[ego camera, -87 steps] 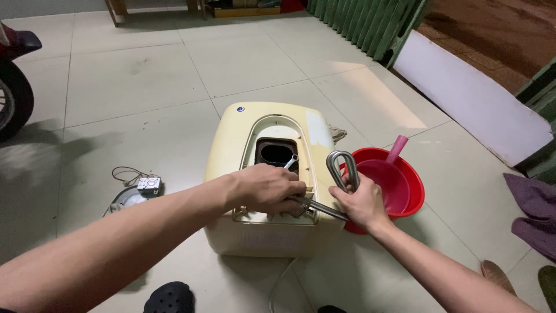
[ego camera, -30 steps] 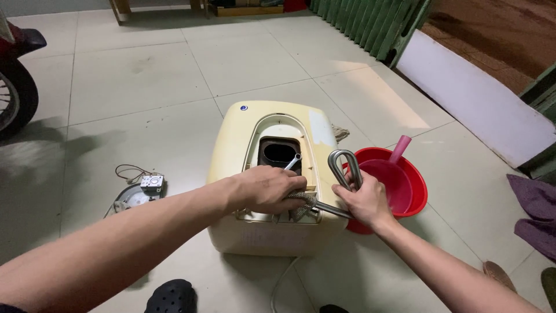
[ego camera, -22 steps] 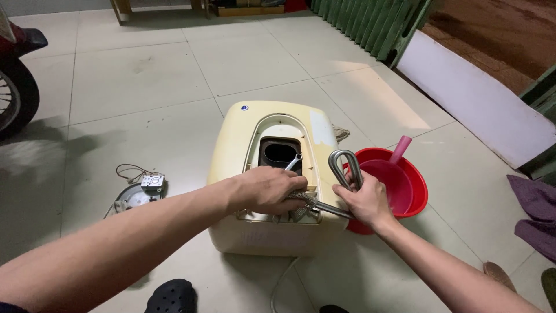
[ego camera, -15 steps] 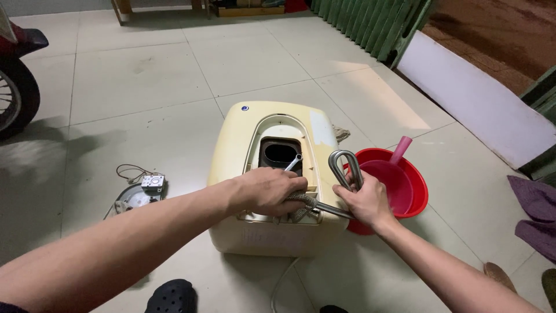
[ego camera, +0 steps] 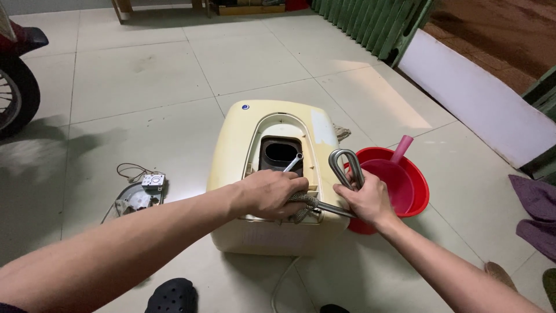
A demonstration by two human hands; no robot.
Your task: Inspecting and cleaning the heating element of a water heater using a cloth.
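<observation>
A cream water-heater tank (ego camera: pixel 231 150) lies on the tiled floor with a dark oval opening (ego camera: pixel 280 152) in its recessed top. My left hand (ego camera: pixel 271 194) is closed over the near end of that recess, gripping a crusty scaled metal part (ego camera: pixel 304 204) and a thin rod (ego camera: pixel 292 163) that pokes toward the opening. At the tank's right edge my right hand (ego camera: pixel 365 199) grips a looped grey heating element (ego camera: pixel 346 167), its bent tubes standing up above my fingers.
A red basin (ego camera: pixel 419 181) with a pink-handled scoop (ego camera: pixel 401 150) stands right of the tank. A removed cover with wires and a small thermostat (ego camera: pixel 152 182) lies to the left. A motorbike wheel (ego camera: pixel 16 93) is far left, a white board (ego camera: pixel 475 104) and green fence right.
Almost nothing moves. Both hands keep their grips at the tank's near end; the view has shifted slightly.
</observation>
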